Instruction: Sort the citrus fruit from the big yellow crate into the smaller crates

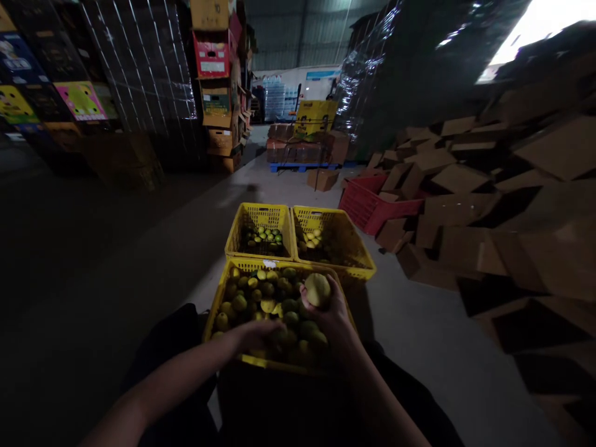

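My right hand point(336, 311) is closed round a large, roundish yellow-green citrus fruit point(318, 290), held above the right side of the near yellow crate point(215, 304). Many green and yellow citrus fruits point(267, 305) fill that crate. Low over its front part, my left hand point(259, 332) lies against the fruits; its fingers are dim and blurred, so I cannot tell whether they grip one. Behind stand two more yellow crates: the left crate point(233, 233) holds several small green fruits point(263, 236), the right crate point(358, 251) a few pale yellow ones point(311, 238).
Flattened and open cardboard boxes point(460, 214) heap up on the right, around a red crate point(367, 208). A blue pallet point(302, 167) with a yellow box point(316, 118) stands farther back. Stacked cartons point(216, 105) rise at the back left. My knees flank the near crate.
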Action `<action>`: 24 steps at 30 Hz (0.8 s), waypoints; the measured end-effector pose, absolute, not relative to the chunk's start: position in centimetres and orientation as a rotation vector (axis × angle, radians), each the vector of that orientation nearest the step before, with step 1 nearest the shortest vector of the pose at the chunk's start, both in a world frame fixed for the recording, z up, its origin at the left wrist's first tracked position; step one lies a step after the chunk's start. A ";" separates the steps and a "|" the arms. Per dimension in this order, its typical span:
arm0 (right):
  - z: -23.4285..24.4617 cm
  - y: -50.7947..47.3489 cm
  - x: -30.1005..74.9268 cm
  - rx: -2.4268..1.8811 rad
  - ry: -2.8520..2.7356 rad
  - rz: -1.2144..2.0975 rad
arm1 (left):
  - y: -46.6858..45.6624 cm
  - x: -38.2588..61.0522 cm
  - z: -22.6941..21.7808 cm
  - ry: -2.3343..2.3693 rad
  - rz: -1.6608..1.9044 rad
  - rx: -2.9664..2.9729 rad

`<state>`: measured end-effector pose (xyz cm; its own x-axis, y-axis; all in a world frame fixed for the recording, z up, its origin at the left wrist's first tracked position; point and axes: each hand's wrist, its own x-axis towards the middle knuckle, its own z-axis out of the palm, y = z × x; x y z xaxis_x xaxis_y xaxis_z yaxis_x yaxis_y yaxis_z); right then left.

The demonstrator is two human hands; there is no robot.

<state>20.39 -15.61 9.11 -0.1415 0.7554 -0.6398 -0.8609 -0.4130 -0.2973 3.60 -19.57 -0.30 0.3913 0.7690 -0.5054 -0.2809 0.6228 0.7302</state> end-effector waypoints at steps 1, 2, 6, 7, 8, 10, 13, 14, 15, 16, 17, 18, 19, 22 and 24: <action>9.0 -15.6 20.6 -0.902 0.134 1.794 | -18.0 3.0 0.8 0.963 0.764 0.569; 9.0 -15.5 20.8 -0.913 0.113 1.799 | -16.3 2.3 2.1 0.974 0.849 0.535; 9.2 -15.6 21.2 -0.959 0.167 1.831 | -11.4 0.1 6.4 0.963 1.260 0.378; 9.3 -15.6 21.2 -0.965 0.187 1.832 | -11.1 0.0 6.9 0.962 1.302 0.351; 9.4 -15.7 21.1 -0.971 0.195 1.834 | -11.2 0.1 7.2 0.958 1.304 0.345; 9.5 -15.9 21.0 -0.999 0.179 1.850 | -12.3 0.9 7.2 0.950 1.190 0.415; 9.1 -16.0 20.6 -1.034 0.107 1.883 | -14.7 2.1 6.9 0.965 0.960 0.569; 8.9 -16.1 20.4 -1.037 0.081 1.892 | -15.4 2.3 6.9 0.977 0.911 0.602; 8.7 -16.1 20.2 -1.040 0.058 1.902 | -16.0 2.3 7.0 0.989 0.882 0.615; 8.5 -16.1 19.9 -1.045 0.041 1.913 | -16.4 2.2 7.1 0.997 0.870 0.613; 8.2 -16.1 19.7 -1.054 0.026 1.926 | -16.6 1.9 7.4 1.003 0.867 0.605; 7.9 -16.2 19.4 -1.069 0.014 1.941 | -16.8 1.6 7.6 1.010 0.867 0.594; 7.6 -16.2 19.2 -1.088 0.007 1.955 | -16.8 1.2 7.8 1.015 0.872 0.578; 6.2 -16.8 18.9 -1.112 -0.065 1.976 | -16.8 0.0 8.4 1.025 0.904 0.532; 5.0 -17.5 18.9 -1.043 -0.185 1.967 | -16.8 -0.5 8.7 1.032 0.920 0.503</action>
<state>18.92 -17.48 4.97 -0.2638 0.7559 -0.5992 -0.6312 -0.6050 -0.4854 -0.54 -16.81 8.70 0.2051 0.8383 -0.5052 -0.4064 0.5425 0.7352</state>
